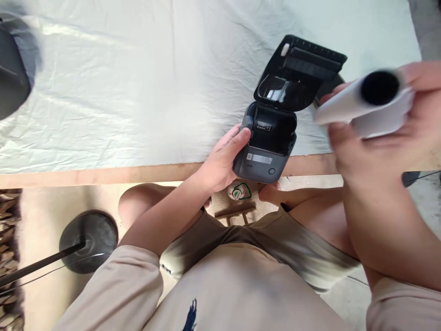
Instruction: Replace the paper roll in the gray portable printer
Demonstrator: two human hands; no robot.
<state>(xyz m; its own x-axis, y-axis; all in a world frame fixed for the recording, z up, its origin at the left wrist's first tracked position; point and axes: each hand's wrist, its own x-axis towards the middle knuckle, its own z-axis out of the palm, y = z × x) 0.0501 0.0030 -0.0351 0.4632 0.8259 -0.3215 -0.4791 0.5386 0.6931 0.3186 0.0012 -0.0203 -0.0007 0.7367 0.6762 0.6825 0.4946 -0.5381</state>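
Note:
My left hand (225, 156) is closed around the left side of a dark grey portable label printer (263, 168), its thumb on the upper edge. The printer's lid (299, 76) stands open, so the hollow paper compartment (275, 128) shows. To the right, my right hand (347, 142) grips a roll of white paper (344, 101) with a dark core, its thumb on the near side. A loose flap of paper hangs from the roll. Blurred skin at the right edge also meets the paper; I cannot tell whose it is.
A pale cloth (138, 92) covers the table, whose wooden edge (103, 174) runs in front of me. A dark object (12, 69) stands at far left. Below are a round black stand base (89, 241) and a small round item with a green loop (237, 192).

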